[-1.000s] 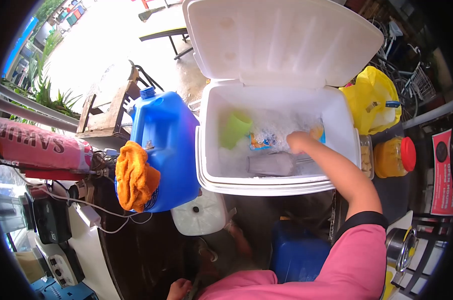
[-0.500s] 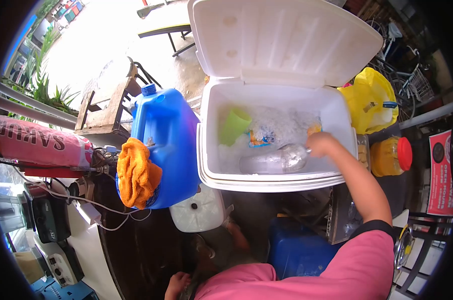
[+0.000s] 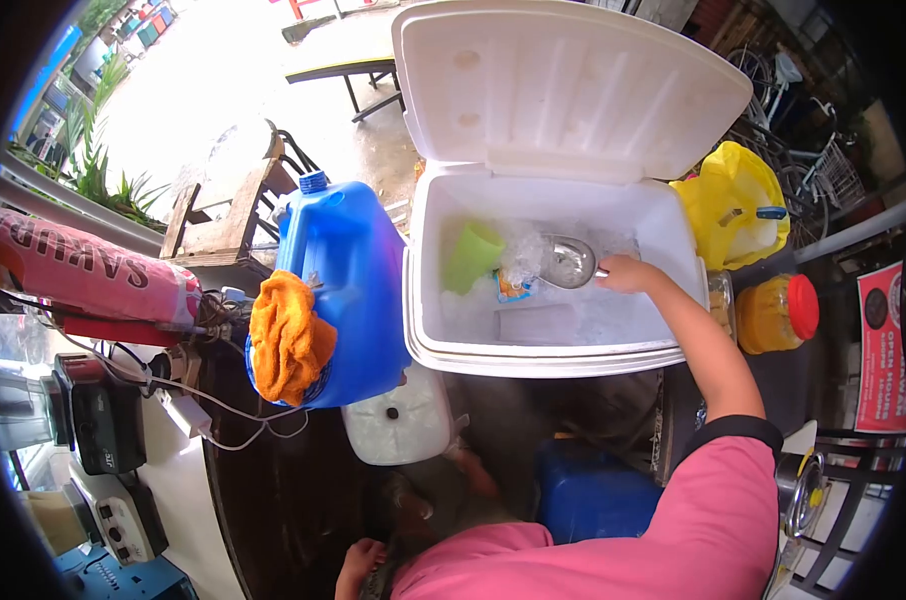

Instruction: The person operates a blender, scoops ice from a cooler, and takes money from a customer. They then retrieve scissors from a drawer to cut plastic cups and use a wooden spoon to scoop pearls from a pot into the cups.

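Observation:
My right hand (image 3: pixel 628 274) reaches into the open white cooler (image 3: pixel 553 362) and grips the handle of a metal ice scoop (image 3: pixel 570 263). The scoop's bowl rests among the crushed ice (image 3: pixel 525 243). Left of it stands a light-green plastic cup (image 3: pixel 472 256), tilted. An orange and blue packet (image 3: pixel 513 287) lies in the ice below the scoop. Nearer the front wall, a clear, tumbler-like container (image 3: pixel 536 325) lies in the cooler. My left hand (image 3: pixel 365 557) hangs low by my lap, its fingers curled, with nothing visible in it.
Left of the cooler is a blue jerrycan (image 3: pixel 358 290) with an orange cloth (image 3: pixel 291 340) on it. A whitish jug (image 3: pixel 398 425) stands below. On the right are a yellow bag (image 3: pixel 738 205) and a red-lidded jar (image 3: pixel 773 312). The raised lid (image 3: pixel 573 85) stands behind.
My right hand has lifted the scoop away from the clear container and moved it up, deeper toward the back of the cooler. My left hand has barely moved.

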Action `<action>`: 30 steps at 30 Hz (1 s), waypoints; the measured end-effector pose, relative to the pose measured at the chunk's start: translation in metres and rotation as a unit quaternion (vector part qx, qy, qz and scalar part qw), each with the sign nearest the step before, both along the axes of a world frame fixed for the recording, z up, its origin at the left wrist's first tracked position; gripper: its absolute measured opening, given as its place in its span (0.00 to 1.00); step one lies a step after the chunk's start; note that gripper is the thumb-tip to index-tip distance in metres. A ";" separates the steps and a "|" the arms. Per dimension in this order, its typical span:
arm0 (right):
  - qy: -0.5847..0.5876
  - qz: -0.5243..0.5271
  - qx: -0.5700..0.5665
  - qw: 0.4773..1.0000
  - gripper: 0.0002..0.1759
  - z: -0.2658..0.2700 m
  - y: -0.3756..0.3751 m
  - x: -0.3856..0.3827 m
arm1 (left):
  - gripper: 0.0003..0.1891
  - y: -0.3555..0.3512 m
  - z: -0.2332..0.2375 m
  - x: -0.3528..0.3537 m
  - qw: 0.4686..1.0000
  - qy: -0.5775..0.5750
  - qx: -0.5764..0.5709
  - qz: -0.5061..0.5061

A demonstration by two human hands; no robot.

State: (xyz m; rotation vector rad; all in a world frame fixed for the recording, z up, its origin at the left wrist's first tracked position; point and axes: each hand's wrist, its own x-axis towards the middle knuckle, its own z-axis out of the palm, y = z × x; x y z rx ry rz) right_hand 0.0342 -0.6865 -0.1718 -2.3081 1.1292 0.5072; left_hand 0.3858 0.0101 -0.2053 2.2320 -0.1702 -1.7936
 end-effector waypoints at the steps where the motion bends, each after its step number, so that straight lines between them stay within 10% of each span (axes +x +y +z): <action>1: 0.004 -0.038 0.046 0.998 0.18 -0.007 0.000 0.003 | 0.13 0.002 -0.001 0.000 1.000 0.002 -0.003 0.005; 6: -0.068 -0.161 0.222 0.959 0.14 -0.012 0.018 0.014 | 0.13 0.011 -0.004 0.001 1.000 -0.007 -0.001 -0.003; 22: -0.161 -0.213 0.241 0.933 0.12 0.127 0.076 -0.013 | 0.14 -0.011 -0.013 0.013 0.991 -0.083 -0.082 -0.067; 30: -0.201 -0.045 0.186 0.961 0.12 0.238 0.141 0.054 | 0.12 -0.045 0.082 0.025 0.924 -0.259 -0.281 0.036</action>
